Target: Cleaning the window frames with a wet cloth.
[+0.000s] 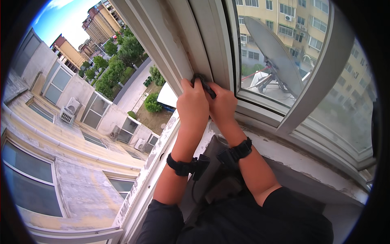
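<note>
My left hand (192, 103) and my right hand (225, 99) are side by side in the upper middle of the view. Between them they grip a dark, crumpled cloth (208, 88), most of it hidden by the fingers. Both hands are up against the pale window frame (218, 58), at the grooved upright between the open side and the glazed side. Brown dirt stains (176, 32) run along the frame's channel above the hands. A black strap with a small box sits on each wrist.
Right of the hands are window panes (274, 52), with a satellite dish (271, 52) outside. On the left the window is open to a drop, with buildings and trees (105, 76) below. A chipped white sill (289, 146) runs below the panes.
</note>
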Available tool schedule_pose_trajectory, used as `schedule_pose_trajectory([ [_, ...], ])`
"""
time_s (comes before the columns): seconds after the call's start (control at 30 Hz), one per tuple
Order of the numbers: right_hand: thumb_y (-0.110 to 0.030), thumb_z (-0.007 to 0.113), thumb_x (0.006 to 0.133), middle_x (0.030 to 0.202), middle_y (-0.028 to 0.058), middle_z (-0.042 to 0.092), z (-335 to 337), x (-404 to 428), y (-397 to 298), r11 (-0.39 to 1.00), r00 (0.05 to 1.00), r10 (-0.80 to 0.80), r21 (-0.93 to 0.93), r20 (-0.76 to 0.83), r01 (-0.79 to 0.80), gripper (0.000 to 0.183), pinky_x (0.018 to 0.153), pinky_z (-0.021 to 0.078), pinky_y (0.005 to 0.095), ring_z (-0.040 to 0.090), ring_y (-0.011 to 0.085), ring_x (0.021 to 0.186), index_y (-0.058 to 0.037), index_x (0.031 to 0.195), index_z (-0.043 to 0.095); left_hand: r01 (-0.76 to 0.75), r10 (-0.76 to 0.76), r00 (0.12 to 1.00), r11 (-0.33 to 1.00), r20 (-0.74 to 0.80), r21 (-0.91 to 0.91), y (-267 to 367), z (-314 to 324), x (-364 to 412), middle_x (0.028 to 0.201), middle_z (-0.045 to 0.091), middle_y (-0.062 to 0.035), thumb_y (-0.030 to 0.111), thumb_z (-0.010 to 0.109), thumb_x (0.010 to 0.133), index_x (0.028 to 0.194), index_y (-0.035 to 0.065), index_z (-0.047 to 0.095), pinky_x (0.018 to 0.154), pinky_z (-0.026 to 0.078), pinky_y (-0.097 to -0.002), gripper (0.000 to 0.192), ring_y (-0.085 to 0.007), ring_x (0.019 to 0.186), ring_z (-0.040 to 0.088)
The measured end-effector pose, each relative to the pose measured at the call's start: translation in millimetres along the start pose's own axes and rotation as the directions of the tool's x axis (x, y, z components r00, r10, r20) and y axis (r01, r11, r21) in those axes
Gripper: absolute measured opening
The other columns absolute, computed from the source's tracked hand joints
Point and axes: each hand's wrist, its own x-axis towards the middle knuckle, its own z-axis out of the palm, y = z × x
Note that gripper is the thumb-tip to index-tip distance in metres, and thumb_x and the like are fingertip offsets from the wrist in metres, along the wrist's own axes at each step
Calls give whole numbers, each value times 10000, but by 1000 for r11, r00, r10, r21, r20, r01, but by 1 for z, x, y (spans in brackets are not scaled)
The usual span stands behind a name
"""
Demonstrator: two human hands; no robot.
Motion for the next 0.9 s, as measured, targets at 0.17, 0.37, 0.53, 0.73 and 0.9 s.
schedule_pose_trajectory([
  [0.17, -284, 634, 757, 650, 128, 625, 0, -21, 22, 980, 988, -67, -178, 138, 91, 155, 516, 474, 429, 623, 328, 608, -165, 852, 662, 104, -126, 955, 990, 269, 95, 5, 18, -19, 944, 503, -181, 76, 574, 800, 1080, -27, 525, 571, 535, -394, 302, -348, 667, 640],
  [0.37, -238, 630, 748, 676, 133, 636, 5, -45, 50, 955, 959, 12, -287, 284, 73, 110, 555, 489, 451, 637, 341, 667, -170, 829, 662, 182, -141, 848, 983, 510, -31, -13, 48, -50, 1021, 571, -286, 59, 513, 820, 1183, -72, 483, 724, 526, -433, 387, -422, 830, 625],
  [0.53, -259, 643, 757, 699, 116, 648, -12, -16, 20, 956, 964, 71, -295, 258, 9, 170, 567, 494, 430, 634, 335, 669, -178, 893, 706, 276, -195, 954, 869, 229, -411, -3, 24, -49, 1106, 568, -272, 128, 484, 856, 1187, -79, 521, 810, 489, -432, 392, -412, 928, 599],
  [0.73, -291, 643, 765, 665, 96, 626, -7, 22, -22, 940, 956, -293, -185, -4, 288, 178, 518, 473, 393, 618, 300, 604, -145, 857, 688, 158, -252, 968, 624, -6, -765, 5, 5, -25, 1357, 380, -245, 266, 421, 951, 1308, -56, 430, 1018, 338, -366, 481, -385, 1234, 413],
  [0.9, -290, 619, 765, 670, 87, 613, -9, 25, -11, 903, 928, -350, -217, 130, 371, 156, 477, 450, 408, 612, 307, 593, -136, 787, 616, 230, -226, 969, 663, 103, -712, 30, 10, -43, 1446, 204, -278, 311, 425, 948, 1369, -125, 245, 1105, 195, -380, 633, -389, 1341, 241],
])
